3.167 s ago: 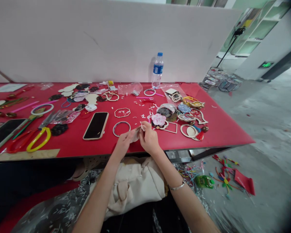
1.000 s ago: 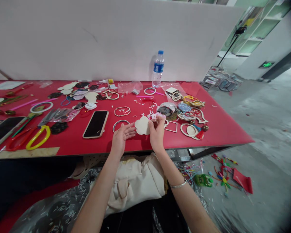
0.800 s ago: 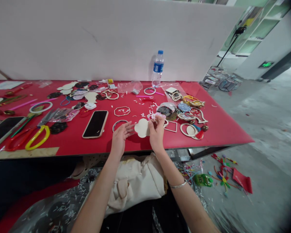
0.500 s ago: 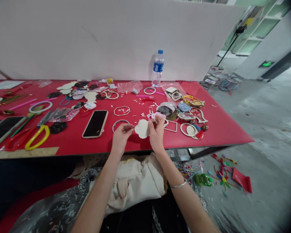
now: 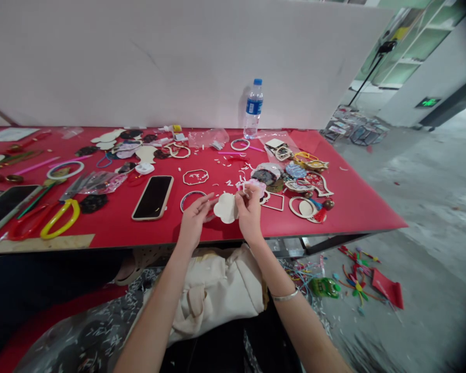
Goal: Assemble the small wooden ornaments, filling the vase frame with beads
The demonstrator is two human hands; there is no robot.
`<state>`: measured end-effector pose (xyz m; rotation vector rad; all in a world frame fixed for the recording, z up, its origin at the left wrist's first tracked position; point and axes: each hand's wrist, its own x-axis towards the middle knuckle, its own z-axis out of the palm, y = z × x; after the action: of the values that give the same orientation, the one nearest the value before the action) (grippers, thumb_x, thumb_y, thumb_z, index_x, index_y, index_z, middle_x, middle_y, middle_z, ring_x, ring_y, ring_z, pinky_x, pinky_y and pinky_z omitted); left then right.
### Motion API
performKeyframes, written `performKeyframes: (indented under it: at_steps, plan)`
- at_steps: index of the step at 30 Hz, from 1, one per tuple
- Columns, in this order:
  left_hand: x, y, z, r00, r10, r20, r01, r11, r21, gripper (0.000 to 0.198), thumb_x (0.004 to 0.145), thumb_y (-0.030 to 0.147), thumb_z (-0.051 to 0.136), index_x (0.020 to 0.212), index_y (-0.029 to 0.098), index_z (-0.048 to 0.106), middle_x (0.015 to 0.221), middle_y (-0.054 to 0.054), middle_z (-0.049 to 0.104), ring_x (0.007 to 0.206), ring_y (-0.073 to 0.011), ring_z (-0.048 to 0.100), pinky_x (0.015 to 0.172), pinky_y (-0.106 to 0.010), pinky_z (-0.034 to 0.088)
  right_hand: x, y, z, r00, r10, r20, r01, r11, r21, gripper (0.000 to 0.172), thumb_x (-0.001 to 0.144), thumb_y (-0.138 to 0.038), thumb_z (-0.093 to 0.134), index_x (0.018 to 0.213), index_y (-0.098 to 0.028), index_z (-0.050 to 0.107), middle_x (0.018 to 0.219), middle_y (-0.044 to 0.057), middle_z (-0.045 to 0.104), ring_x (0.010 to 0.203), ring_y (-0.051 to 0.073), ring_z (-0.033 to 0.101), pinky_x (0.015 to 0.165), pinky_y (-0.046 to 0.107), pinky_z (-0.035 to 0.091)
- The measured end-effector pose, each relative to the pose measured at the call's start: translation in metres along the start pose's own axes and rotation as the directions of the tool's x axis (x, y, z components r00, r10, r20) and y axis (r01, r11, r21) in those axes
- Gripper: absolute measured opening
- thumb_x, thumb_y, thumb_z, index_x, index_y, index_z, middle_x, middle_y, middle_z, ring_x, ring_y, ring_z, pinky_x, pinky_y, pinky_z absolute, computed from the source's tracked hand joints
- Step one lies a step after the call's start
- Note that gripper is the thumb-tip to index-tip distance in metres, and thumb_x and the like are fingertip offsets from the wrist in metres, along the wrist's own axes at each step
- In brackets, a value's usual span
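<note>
Held over the front of the table is a cream-white scalloped cutout [image 5: 226,208], flat and cloud-shaped. My right hand [image 5: 250,213] pinches its right edge between thumb and fingers. At its left edge, my left hand [image 5: 195,217] has its fingers apart, the tips close to the piece; whether they touch it I cannot tell. A round hoop [image 5: 193,201] lies just behind my left hand. Beyond my right hand are a pink-and-white patterned piece [image 5: 255,185] and a thin rectangular frame [image 5: 274,201], each partly covered.
A phone [image 5: 153,198] lies left of my hands, with yellow-handled scissors [image 5: 61,219] farther left. A water bottle [image 5: 253,110] stands at the back. Ornaments and frames, including a ring with a red tassel [image 5: 319,215], crowd the right. A cream bag [image 5: 217,295] rests on my lap.
My left fingers have spread from a pinch and shifted slightly left. The cutout has moved a little left and down, still in my right hand.
</note>
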<state>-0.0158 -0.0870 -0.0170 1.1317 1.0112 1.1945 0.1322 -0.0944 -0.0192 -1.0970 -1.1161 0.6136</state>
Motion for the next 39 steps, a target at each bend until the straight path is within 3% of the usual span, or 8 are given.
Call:
performKeyframes:
  at_steps: [3, 6, 9, 14, 17, 20, 31, 39]
  plan:
    - [0.002, -0.002, -0.001, 0.999, 0.027, 0.046, -0.027, 1.0, 0.005, 0.051, 0.072, 0.035, 0.071, 0.12, 0.02, 0.061, 0.125, -0.012, 0.063, 0.116, -0.0266, 0.059, 0.082, -0.033, 0.056, 0.0, -0.001, 0.001, 1.0, 0.0, 0.017, 0.0, 1.0, 0.0, 0.025, 0.089, -0.031, 0.048, 0.11, -0.021, 0.04, 0.087, 0.002, 0.053, 0.079, 0.012, 0.055, 0.076, 0.026, 0.048]
    - [0.006, -0.005, -0.001, 0.992, 0.108, 0.065, -0.111, 0.993, 0.037, 0.048, 0.068, 0.025, 0.073, 0.114, 0.017, 0.062, 0.125, -0.012, 0.063, 0.119, -0.0238, 0.057, 0.101, -0.037, 0.046, 0.0, -0.002, 0.001, 0.999, 0.013, 0.052, -0.013, 1.0, 0.017, 0.025, 0.088, -0.03, 0.05, 0.109, -0.021, 0.04, 0.086, 0.001, 0.053, 0.076, 0.012, 0.054, 0.075, 0.026, 0.047]
    - [0.009, -0.008, -0.001, 0.988, 0.137, 0.069, -0.142, 0.986, 0.084, 0.048, 0.067, 0.024, 0.073, 0.113, 0.017, 0.062, 0.125, -0.012, 0.063, 0.12, -0.0245, 0.056, 0.106, -0.041, 0.041, -0.001, -0.002, 0.002, 0.997, 0.022, 0.075, -0.025, 0.999, 0.048, 0.025, 0.087, -0.03, 0.051, 0.109, -0.021, 0.041, 0.087, 0.001, 0.053, 0.077, 0.012, 0.055, 0.076, 0.026, 0.046]
    - [0.009, -0.009, -0.001, 0.985, 0.173, 0.005, -0.173, 0.978, 0.118, 0.044, 0.066, 0.026, 0.075, 0.107, 0.018, 0.064, 0.119, -0.01, 0.064, 0.116, -0.0236, 0.058, 0.098, -0.038, 0.048, -0.001, -0.003, 0.001, 0.998, 0.018, 0.055, -0.023, 0.996, 0.091, 0.023, 0.087, -0.03, 0.052, 0.106, -0.022, 0.042, 0.085, 0.0, 0.051, 0.076, 0.012, 0.052, 0.074, 0.026, 0.044]
    - [0.007, -0.006, 0.0, 0.989, 0.14, -0.052, -0.133, 0.983, 0.125, 0.036, 0.071, 0.035, 0.073, 0.1, 0.017, 0.065, 0.101, -0.008, 0.069, 0.095, -0.0206, 0.065, 0.079, -0.032, 0.055, -0.001, -0.004, 0.001, 0.998, 0.018, 0.056, -0.024, 0.994, 0.11, 0.023, 0.087, -0.03, 0.053, 0.106, -0.023, 0.043, 0.085, 0.0, 0.051, 0.075, 0.012, 0.052, 0.072, 0.026, 0.044]
    - [0.005, -0.004, 0.001, 0.991, 0.096, -0.091, -0.083, 0.988, 0.128, 0.034, 0.076, 0.044, 0.067, 0.096, 0.016, 0.066, 0.085, -0.006, 0.068, 0.082, -0.0186, 0.065, 0.063, -0.026, 0.054, -0.001, -0.003, 0.001, 0.998, 0.014, 0.058, -0.02, 0.993, 0.118, 0.024, 0.087, -0.029, 0.054, 0.107, -0.023, 0.043, 0.085, 0.001, 0.052, 0.075, 0.012, 0.052, 0.073, 0.027, 0.044]
    - [-0.002, 0.002, 0.003, 0.995, 0.092, -0.026, -0.09, 0.995, 0.051, 0.037, 0.081, 0.049, 0.062, 0.098, 0.017, 0.07, 0.093, -0.007, 0.071, 0.083, -0.0162, 0.064, 0.067, -0.022, 0.05, -0.002, -0.003, 0.002, 0.984, 0.018, 0.177, -0.029, 0.998, 0.061, 0.026, 0.086, -0.027, 0.053, 0.109, -0.023, 0.043, 0.085, 0.0, 0.052, 0.078, 0.012, 0.056, 0.074, 0.026, 0.046]
    - [-0.004, 0.003, 0.004, 0.997, 0.076, -0.029, -0.075, 0.996, 0.048, 0.046, 0.081, 0.052, 0.06, 0.103, 0.014, 0.072, 0.09, -0.009, 0.073, 0.078, -0.0179, 0.066, 0.065, -0.024, 0.052, 0.0, -0.003, 0.003, 0.985, 0.07, 0.155, -0.076, 0.997, 0.031, 0.026, 0.084, -0.026, 0.053, 0.108, -0.022, 0.043, 0.084, 0.0, 0.054, 0.079, 0.013, 0.057, 0.074, 0.027, 0.047]
